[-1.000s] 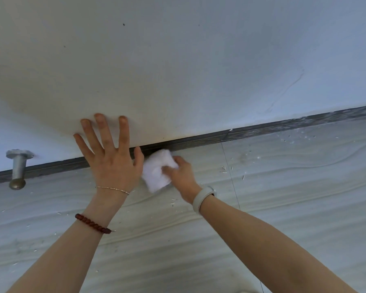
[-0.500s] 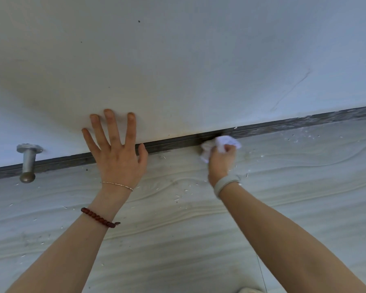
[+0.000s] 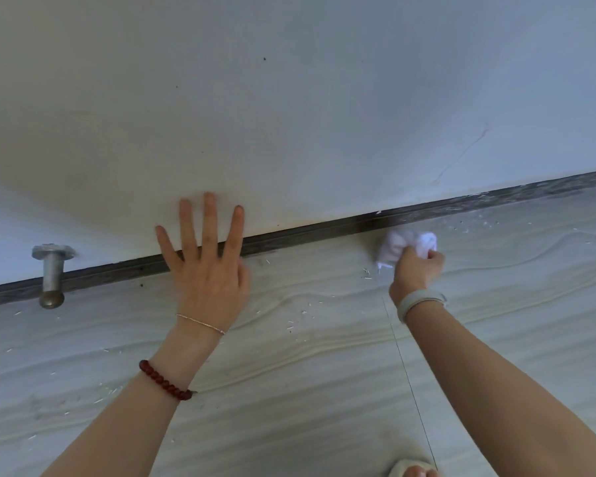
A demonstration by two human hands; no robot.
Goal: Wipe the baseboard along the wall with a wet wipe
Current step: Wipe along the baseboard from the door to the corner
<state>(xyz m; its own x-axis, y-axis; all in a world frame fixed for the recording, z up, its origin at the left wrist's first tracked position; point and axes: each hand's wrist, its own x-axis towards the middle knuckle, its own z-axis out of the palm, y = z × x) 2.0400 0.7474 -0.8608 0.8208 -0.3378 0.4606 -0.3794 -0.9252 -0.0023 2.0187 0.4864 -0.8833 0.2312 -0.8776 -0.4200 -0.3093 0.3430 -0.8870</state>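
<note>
While a metal door stopper [image 3: 51, 275] sticks out from the wall [image 3: 289, 98] far to the left, small white crumbs lie on the floor [image 3: 289, 373]. The left hand [image 3: 209, 266] lies flat and open across the dark baseboard [image 3: 307, 234]. The right hand [image 3: 417, 271] has its grip closed around the crumpled wet wipe [image 3: 405, 244], just below the baseboard.

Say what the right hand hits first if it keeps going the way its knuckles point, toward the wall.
Likely the baseboard. The right hand holds the bunched wet wipe ahead of its fingers, so the wipe would press into that dark strip before skin does. The gap between wipe and baseboard looks tiny; depth is unclear.
</note>
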